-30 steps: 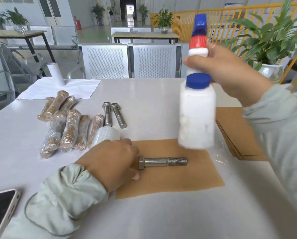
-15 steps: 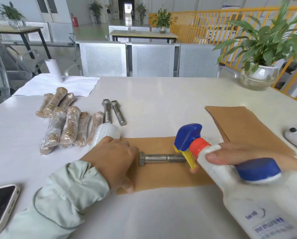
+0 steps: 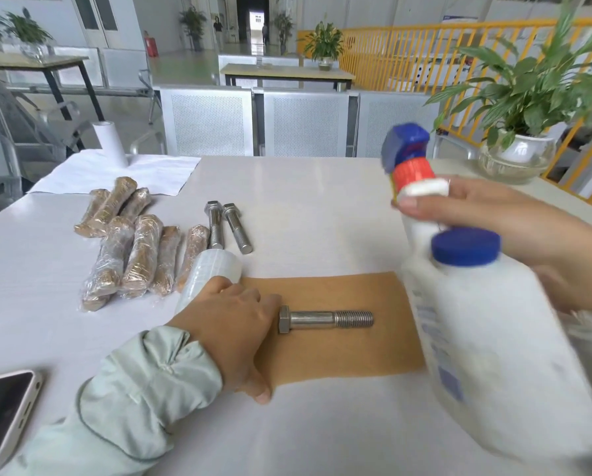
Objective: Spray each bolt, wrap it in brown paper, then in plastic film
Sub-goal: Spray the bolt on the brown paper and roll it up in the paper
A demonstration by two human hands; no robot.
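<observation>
A steel bolt [image 3: 325, 319] lies across a brown paper sheet [image 3: 339, 352] in front of me. My left hand [image 3: 229, 324] rests flat on the sheet's left edge, fingers just beside the bolt's hex head. My right hand [image 3: 514, 231] grips a white spray bottle [image 3: 487, 338] with a blue and red nozzle, raised above the table to the right of the bolt. The bottle is blurred. A roll of plastic film [image 3: 212, 273] lies just behind my left hand. Two bare bolts [image 3: 227, 226] lie further back, next to several wrapped bolts [image 3: 133, 249].
A phone [image 3: 3, 413] lies at the near left table edge. White paper with a white roll [image 3: 111, 142] sits at the far left corner. A potted plant [image 3: 524, 108] stands at the far right. Metal seats line the table's far side.
My right hand has lifted the spray bottle up from beside the bolt's threaded end and tilted it more upright. My left hand and the bolt have stayed in place.
</observation>
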